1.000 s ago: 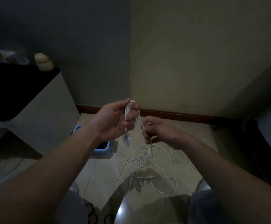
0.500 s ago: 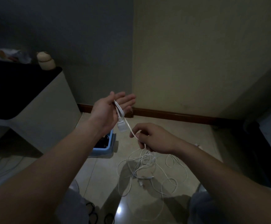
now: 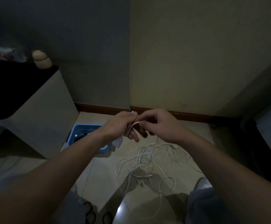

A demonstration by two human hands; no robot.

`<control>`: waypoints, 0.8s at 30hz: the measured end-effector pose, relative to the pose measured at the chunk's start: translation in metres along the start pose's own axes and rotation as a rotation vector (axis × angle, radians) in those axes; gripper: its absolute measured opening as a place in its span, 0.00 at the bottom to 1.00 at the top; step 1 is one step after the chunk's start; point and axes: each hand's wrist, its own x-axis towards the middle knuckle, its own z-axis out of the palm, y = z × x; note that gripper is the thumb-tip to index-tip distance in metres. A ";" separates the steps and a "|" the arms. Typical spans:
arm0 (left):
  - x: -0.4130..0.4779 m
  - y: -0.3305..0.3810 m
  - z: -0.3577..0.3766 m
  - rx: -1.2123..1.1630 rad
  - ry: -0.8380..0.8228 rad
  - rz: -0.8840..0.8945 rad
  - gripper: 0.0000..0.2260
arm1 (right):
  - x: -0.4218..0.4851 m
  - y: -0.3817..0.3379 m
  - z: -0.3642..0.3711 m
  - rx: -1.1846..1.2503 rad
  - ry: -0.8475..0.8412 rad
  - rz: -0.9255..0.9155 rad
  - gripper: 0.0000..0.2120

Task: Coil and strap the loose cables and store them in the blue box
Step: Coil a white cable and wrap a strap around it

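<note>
A white cable [image 3: 134, 125] is wound in loops round my left hand [image 3: 121, 125], and its plug end [image 3: 119, 142] hangs below the palm. My right hand [image 3: 160, 125] pinches the cable just to the right of the left fingers, the two hands touching. The cable's loose length runs down to a tangle of white cables [image 3: 149, 159] on the floor. The blue box [image 3: 74, 136] stands on the floor at the left, partly hidden by my left forearm, with dark items inside.
A white cabinet with a dark top [image 3: 34, 110] stands at the left, close to the box. Dark furniture [image 3: 267, 139] lines the right side. Black cable loops [image 3: 91, 214] lie near my knees. Walls meet in a corner ahead.
My right hand rose from below and came up against the left hand, laying the cable over the left fingers. The left hand's fingers closed over the loops and turned downward.
</note>
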 end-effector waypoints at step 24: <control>-0.003 0.019 -0.013 -0.791 -0.126 -0.086 0.12 | 0.008 0.020 -0.004 0.255 0.024 0.258 0.11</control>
